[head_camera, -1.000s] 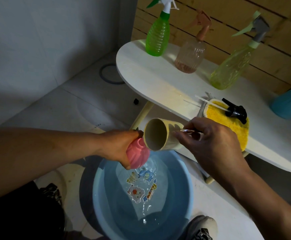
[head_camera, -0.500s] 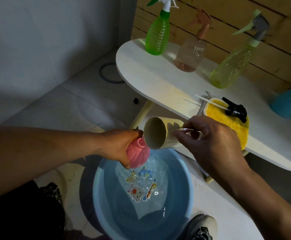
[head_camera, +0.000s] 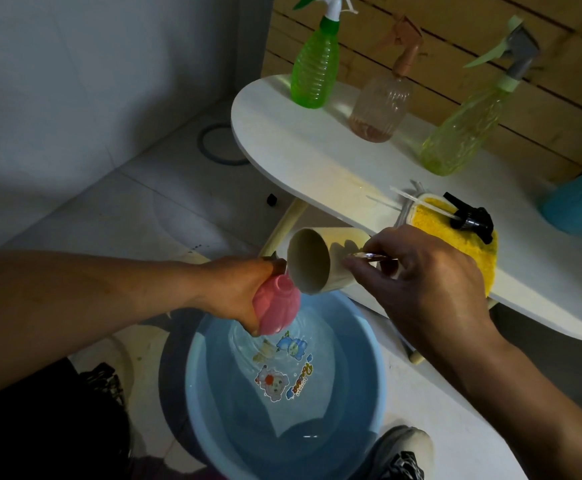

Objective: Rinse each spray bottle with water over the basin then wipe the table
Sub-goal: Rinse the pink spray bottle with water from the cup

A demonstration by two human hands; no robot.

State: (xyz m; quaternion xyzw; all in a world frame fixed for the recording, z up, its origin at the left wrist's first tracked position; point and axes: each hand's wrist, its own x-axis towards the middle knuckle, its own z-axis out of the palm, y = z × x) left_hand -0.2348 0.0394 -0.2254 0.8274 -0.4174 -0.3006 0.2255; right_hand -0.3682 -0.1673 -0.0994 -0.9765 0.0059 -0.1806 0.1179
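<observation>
Pink bottle point(head_camera: 277, 306) clasped in left hand point(head_camera: 237, 289), closed round it, directly above basin point(head_camera: 369, 341), neck tilted up toward cup. Cream cup point(head_camera: 320, 261) gripped in right hand point(head_camera: 421, 282), fingers wrapped, mouth just beside bottle neck, long axis nearly level.

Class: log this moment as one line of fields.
left hand: grips pink bottle | right hand: tips cup | over basin | step: rinsing
</observation>
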